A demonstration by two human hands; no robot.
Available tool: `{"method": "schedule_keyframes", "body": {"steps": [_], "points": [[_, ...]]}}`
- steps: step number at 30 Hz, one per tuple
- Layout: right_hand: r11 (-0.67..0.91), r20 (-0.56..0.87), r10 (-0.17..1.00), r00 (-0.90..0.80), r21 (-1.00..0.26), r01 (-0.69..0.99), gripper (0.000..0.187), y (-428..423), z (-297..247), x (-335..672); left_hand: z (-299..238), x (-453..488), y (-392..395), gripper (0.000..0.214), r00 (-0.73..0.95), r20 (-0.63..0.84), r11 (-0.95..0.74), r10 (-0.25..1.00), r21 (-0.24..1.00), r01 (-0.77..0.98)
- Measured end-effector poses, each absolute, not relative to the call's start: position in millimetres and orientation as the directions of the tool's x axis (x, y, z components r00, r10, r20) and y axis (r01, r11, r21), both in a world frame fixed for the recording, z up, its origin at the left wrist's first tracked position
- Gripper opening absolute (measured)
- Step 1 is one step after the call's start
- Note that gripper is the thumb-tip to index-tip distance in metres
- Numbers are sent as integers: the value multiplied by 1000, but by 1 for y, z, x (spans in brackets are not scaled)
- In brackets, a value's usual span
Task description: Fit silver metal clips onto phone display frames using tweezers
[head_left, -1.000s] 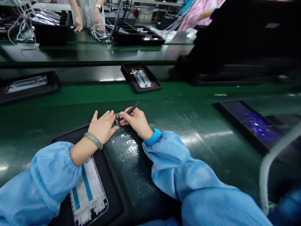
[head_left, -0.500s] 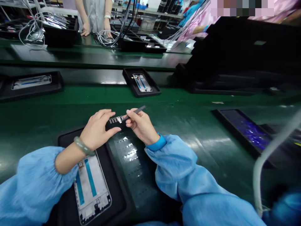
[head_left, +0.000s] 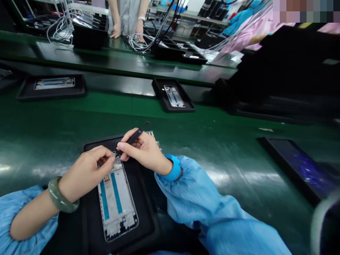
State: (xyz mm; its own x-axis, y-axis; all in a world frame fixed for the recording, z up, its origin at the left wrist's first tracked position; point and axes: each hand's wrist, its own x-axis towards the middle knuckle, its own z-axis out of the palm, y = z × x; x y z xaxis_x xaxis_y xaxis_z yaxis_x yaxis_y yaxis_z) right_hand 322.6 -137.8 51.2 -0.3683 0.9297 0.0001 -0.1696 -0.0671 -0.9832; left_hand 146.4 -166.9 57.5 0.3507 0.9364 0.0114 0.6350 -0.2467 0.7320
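A silver phone frame (head_left: 124, 203) with two blue strips lies in a black tray (head_left: 147, 212) in front of me. My left hand (head_left: 89, 171), a green bangle at its wrist, pinches thumb and fingertips together at the frame's top end; whatever lies between them is too small to make out. Close beside it, my right hand (head_left: 145, 150) grips black tweezers (head_left: 135, 136), whose tips point down toward the same end of the frame. Partly hidden behind the right hand is a strip of small metal parts (head_left: 150, 133).
Across the green bench (head_left: 212, 148) are two more black trays with phone frames, one far left (head_left: 78, 88) and one at centre (head_left: 190, 107). A dark tray with blue-violet film (head_left: 300, 159) lies right, near a pale curved tube (head_left: 316, 223). Another person's hands (head_left: 115, 31) rest beyond.
Both hands have moved from the strip of parts to the phone frame's top end. My left fingers have closed from a spread pose into a pinch. The view has shifted left.
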Motion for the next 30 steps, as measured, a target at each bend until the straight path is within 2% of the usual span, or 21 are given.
{"method": "schedule_keyframes", "body": {"steps": [3,6,8,12,15,30], "points": [[-75,-7,883,-469,-989,-126,22,-130,52,315,53,132,-174,22,336,-32,-219,941,700,680],[-104,-20,898,-440,-981,-166,25,-119,46,305,45,115,-180,27,239,16,-186,971,679,710],[-140,-52,911,-409,-972,-188,28,-114,38,298,37,104,-182,32,223,84,-226,971,625,747],[-218,-148,900,-409,-967,-129,26,-117,21,294,19,94,-187,26,437,158,-456,885,478,751],[-199,-171,900,-402,-980,-29,22,-123,15,296,12,95,-189,21,537,166,-551,827,426,717],[-62,-124,873,-471,-988,145,16,-118,15,303,13,99,-183,21,569,158,-575,807,432,695]]}}
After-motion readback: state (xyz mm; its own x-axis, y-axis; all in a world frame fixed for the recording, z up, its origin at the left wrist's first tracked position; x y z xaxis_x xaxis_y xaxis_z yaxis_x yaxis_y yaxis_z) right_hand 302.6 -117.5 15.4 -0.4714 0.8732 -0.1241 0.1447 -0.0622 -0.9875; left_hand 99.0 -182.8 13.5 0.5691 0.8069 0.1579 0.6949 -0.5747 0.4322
